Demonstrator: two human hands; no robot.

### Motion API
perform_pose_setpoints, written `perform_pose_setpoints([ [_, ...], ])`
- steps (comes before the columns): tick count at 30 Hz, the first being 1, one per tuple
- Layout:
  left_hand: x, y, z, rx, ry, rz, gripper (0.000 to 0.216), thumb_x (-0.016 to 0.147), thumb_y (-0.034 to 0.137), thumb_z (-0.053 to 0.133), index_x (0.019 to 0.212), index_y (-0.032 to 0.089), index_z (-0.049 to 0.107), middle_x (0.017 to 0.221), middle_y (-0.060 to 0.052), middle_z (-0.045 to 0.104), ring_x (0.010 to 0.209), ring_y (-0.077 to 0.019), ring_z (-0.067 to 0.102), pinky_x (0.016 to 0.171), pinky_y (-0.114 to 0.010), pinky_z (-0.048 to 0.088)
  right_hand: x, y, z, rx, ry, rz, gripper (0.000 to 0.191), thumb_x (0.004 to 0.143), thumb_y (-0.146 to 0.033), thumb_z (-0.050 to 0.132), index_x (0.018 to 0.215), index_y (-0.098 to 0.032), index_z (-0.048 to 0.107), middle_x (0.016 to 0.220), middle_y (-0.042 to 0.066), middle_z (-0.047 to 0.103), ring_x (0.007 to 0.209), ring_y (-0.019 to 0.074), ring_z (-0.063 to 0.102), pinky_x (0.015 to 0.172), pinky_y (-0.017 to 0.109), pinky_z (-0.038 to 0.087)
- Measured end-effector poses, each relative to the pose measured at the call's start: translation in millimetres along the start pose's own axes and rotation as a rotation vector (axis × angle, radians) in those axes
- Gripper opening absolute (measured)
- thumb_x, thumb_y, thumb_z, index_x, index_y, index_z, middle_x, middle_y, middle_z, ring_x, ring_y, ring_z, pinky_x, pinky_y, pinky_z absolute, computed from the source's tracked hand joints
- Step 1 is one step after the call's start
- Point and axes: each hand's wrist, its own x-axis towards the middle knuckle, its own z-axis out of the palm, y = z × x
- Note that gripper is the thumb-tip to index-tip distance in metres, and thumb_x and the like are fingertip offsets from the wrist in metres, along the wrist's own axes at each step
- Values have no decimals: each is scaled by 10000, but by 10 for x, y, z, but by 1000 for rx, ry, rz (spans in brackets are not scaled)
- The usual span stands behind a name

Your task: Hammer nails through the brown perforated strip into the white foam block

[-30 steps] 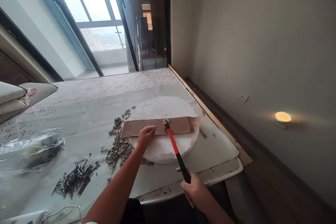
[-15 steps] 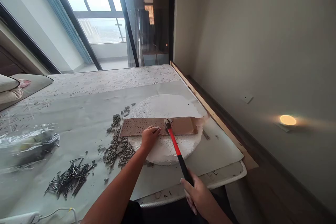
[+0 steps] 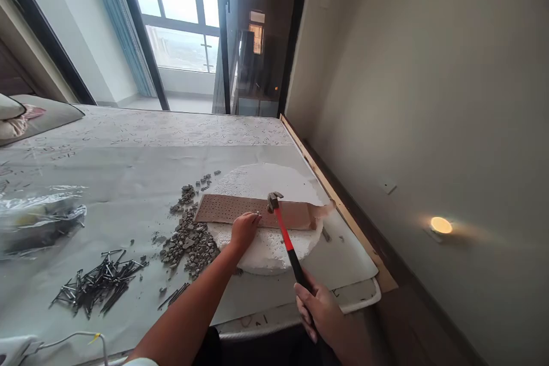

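My right hand (image 3: 321,313) grips the black end of a red-handled hammer (image 3: 285,238). Its metal head hovers over a brown perforated strip (image 3: 253,211) that lies across a round white foam disc (image 3: 266,214). My left hand (image 3: 243,229) rests on the strip's near edge, fingers pinched together just left of the hammer head. What they pinch is too small to make out.
A heap of grey rubble (image 3: 189,237) lies left of the disc. Several dark nails (image 3: 96,283) are piled further left, beside a clear plastic bag (image 3: 38,214). A white cable (image 3: 64,343) runs along the near left edge. A wooden batten (image 3: 338,203) borders the covered surface on the right.
The hammer head has lifted slightly off the strip. My view has swung, so the scene sits a little lower and further left. My left hand stays at the strip.
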Motion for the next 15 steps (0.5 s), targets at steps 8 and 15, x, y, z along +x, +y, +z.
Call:
perform_pose_setpoints([
  [8,-54,14,-24,-9,-46,-24,364,884,318,408,611,171,599,672,-50,592,597,-140,507,554,-249,262,-117,-425,118,-101,-81,73,883,698,-639,569,1364,-140,274,415,-128,390,248,51,278,255,168,248],
  [15,-63,-21,-6,1,-63,-20,371,886,302,383,642,168,628,721,-55,606,616,-146,525,573,-252,294,-214,-487,158,-147,6,-2,834,735,-607,561,1365,-135,285,423,-125,387,269,44,278,262,155,253],
])
